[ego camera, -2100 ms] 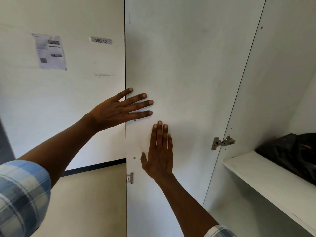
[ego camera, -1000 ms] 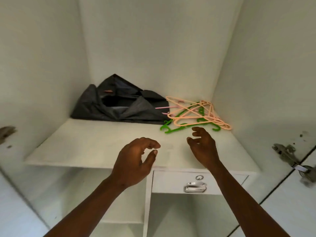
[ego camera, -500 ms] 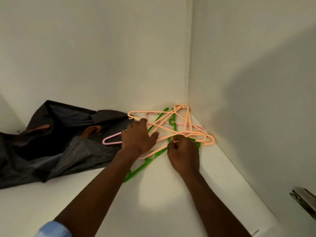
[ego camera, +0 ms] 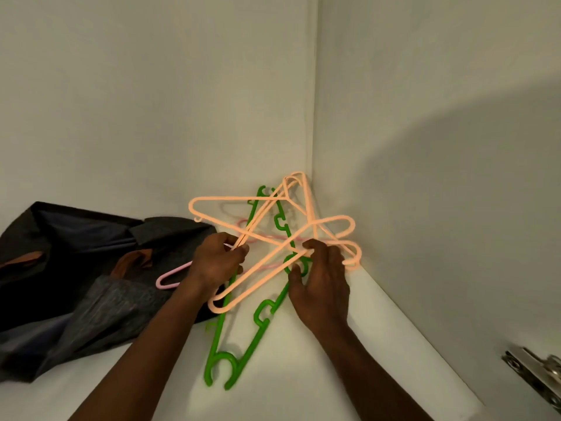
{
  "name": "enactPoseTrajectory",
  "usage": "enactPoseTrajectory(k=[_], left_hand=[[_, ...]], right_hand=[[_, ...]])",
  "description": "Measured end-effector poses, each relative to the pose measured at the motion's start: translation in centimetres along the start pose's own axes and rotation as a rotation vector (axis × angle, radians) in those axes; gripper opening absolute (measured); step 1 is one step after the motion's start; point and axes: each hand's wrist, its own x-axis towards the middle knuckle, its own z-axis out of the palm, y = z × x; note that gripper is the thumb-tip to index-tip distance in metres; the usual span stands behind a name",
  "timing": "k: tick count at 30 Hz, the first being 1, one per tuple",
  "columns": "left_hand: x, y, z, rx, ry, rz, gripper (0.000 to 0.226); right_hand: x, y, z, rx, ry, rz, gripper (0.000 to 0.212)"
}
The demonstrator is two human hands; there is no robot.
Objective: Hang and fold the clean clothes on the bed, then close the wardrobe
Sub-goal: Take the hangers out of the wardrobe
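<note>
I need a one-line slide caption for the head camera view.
Left hand and right hand grip tangled orange hangers over green hangers on a white wardrobe shelf, beside a dark bag.

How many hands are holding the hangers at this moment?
2. The left hand grips orange hangers beside the dark bag; the right hand grips them nearer the wardrobe corner, above the green hanger. None seems hidden.
</note>
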Motion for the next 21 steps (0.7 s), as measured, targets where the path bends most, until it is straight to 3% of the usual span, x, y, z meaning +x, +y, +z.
enactPoseTrajectory(k=[3, 7, 10, 12, 15, 18, 21], left_hand=[[-0.4, 0.2, 0.4, -0.189, -0.107, -0.078, 0.011], [0.1, 0.0, 0.3, -0.364, -0.148, -0.138, 0.010], [-0.4, 0.6, 0.2, -0.566, -0.181, -0.234, 0.017], [-0.7, 0.7, 0.1, -0.630, -0.231, -0.330, 0.019], [-1.2, 0.6, 0.4, -0.810, -0.298, -0.412, 0.011], [-1.8, 1.1, 1.5, -1.011, -0.272, -0.418, 0.019], [-1.5, 1.0, 2.4, -0.901, -0.129, -0.297, 0.029]], right_hand=[[1.6, 0.0, -0.3, -0.158, 0.110, -0.129, 0.058], [4.0, 0.5, 0.2, -0.076, -0.046, -0.080, 0.080], [4.8, 0.8, -0.2, 0.012, -0.167, -0.172, 0.090], [4.4, 0.2, -0.8, 0.024, -0.202, -0.270, 0.088], [2.7, -1.9, -0.7, 0.017, -0.181, -0.251, 0.097], [0.3, -3.9, 0.4, 0.099, -0.135, -0.197, 0.105], [-1.3, -6.1, 1.3, 0.333, -0.142, -0.139, 0.104]])
